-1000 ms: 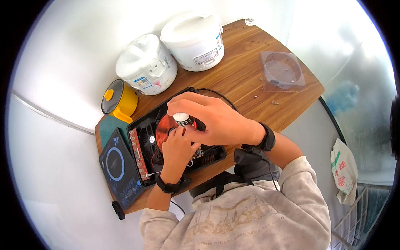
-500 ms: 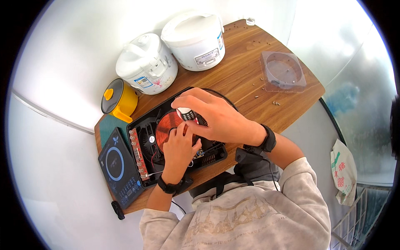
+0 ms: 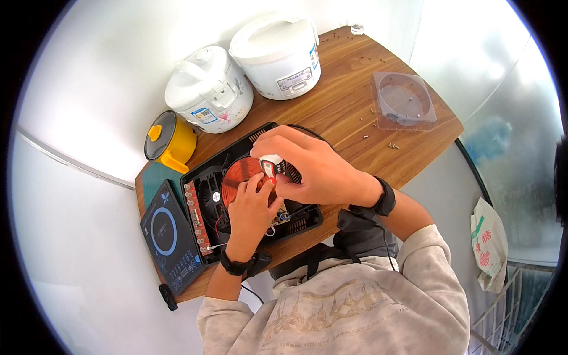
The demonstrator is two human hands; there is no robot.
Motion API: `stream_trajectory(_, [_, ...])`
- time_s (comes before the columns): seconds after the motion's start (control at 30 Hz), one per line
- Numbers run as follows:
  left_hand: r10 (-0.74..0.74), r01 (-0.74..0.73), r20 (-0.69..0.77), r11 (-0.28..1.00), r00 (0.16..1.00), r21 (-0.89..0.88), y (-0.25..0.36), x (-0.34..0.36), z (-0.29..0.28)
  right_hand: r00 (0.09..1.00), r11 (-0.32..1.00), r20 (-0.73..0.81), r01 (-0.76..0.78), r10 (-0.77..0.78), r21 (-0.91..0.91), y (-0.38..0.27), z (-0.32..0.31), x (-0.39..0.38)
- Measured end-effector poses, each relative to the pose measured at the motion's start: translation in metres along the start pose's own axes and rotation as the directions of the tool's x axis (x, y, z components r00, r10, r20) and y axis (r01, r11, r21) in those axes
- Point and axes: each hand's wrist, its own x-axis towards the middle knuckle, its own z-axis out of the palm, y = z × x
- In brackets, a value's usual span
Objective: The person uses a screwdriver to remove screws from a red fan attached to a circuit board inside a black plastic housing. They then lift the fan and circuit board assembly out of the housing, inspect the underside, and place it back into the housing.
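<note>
An opened induction cooker base (image 3: 259, 139) lies on the table, its round copper coil (image 3: 235, 177) and wiring exposed. Over the coil, my right hand (image 3: 313, 168) is closed around a screwdriver (image 3: 270, 165) with a white, red and black handle. The fingers hide much of the handle, and the shaft is out of sight. My left hand (image 3: 251, 210) reaches in beside the tool's lower end. Its fingers rest at the coil, with the thumb apart from them. Left of the coil are a black fan (image 3: 208, 196) and a red circuit strip (image 3: 197, 219).
A black cooktop panel (image 3: 168, 236) lies left on a green mat (image 3: 155, 179). Behind stand a yellow pot (image 3: 177, 142) and two white rice cookers (image 3: 207, 94) (image 3: 278, 59). At right are a clear plastic tray (image 3: 405, 100) and several loose screws (image 3: 393, 146).
The screwdriver has turned in my right hand, so its white and red side now shows. My right hand has shifted slightly right, and my left hand has moved slightly down.
</note>
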Motion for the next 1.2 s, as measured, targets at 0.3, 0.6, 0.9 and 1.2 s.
stream_trajectory(0.3, [0.020, -0.041, -0.107, 0.980, 0.994, -0.194, -0.001, 0.008, -0.010, 0.989, 0.999, -0.145, -0.001, -0.007, -0.050, -0.005, -0.011, -0.001])
stream_trajectory(0.6, [-0.094, 0.049, -0.077, 0.890, 0.993, -0.454, -0.001, 0.004, -0.024, 0.907, 0.947, -0.333, -0.172, 0.260, 0.270, 0.001, -0.018, -0.028])
stream_trajectory(0.9, [-0.236, 0.431, 0.367, 0.348, 0.900, -0.833, -0.012, -0.009, -0.041, 0.815, 0.881, -0.387, -0.286, 0.431, 0.378, 0.004, -0.050, -0.086])
stream_trajectory(1.2, [-0.120, 0.426, 0.460, -0.230, 0.880, -0.875, -0.010, -0.023, -0.051, 0.584, 0.844, -0.613, -0.424, 0.532, 0.327, 0.018, -0.075, -0.139])
